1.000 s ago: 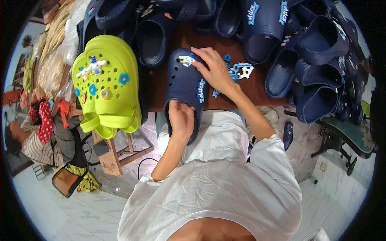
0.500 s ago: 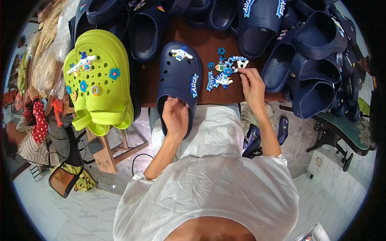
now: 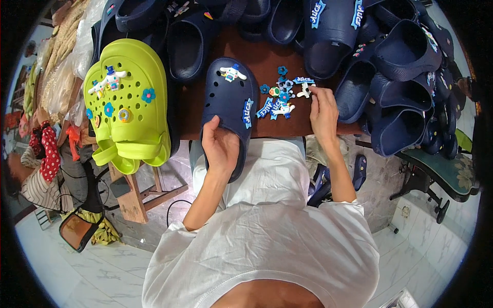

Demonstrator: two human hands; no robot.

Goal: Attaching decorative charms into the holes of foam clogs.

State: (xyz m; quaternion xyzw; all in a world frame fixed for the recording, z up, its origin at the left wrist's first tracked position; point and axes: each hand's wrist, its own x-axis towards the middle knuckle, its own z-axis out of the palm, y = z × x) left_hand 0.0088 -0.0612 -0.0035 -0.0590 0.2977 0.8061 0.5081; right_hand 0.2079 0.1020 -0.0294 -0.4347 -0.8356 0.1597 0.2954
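Observation:
A navy clog lies on the brown table with its heel overhanging the near edge. It carries a white long-eared character charm near the toe and a blue banner charm on its right side. My left hand grips the clog at its opening, thumb on the rim, other fingers hidden inside. To the right is a loose pile of shoe charms, among them a blue flower charm and a white long-eared charm. My right hand pinches a white shoe charm at the pile's right edge.
Lime-green clogs decorated with charms stand at the left. Many navy clogs crowd the table's far side and the right, one navy clog close to my right hand. A wooden stool is below left; another person's dotted sleeve shows far left.
My left thumb has come out of the clog's opening onto its rim. Some charms in the pile have shifted, and the white charm at my right fingertips has turned and moved slightly down.

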